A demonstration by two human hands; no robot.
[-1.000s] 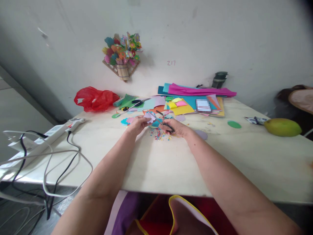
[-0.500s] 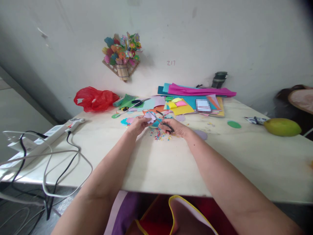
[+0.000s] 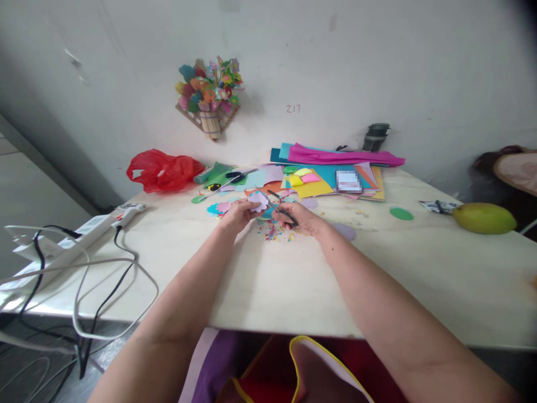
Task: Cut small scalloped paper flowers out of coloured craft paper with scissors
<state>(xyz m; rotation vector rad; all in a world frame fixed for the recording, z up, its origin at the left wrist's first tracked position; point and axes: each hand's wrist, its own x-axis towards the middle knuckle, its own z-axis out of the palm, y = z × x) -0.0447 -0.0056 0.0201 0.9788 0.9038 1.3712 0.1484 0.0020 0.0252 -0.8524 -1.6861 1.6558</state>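
Note:
My left hand pinches a lilac scalloped paper flower above the table. In my right hand is a pair of scissors with dark handles, its blades pointing up and left at the flower's right edge. Whether the blades touch the paper I cannot tell. Tiny coloured paper scraps lie scattered under both hands. Blue and pink scalloped paper pieces rest just left of my left hand. A lilac paper circle lies by my right wrist.
Coloured sheets and a second pair of scissors lie at the back. A red plastic bag stands back left, a power strip with cables at left. A green-yellow fruit and a green paper oval are at right.
The lilac flower has turned slightly in my left hand. My right hand and the scissors have hardly moved.

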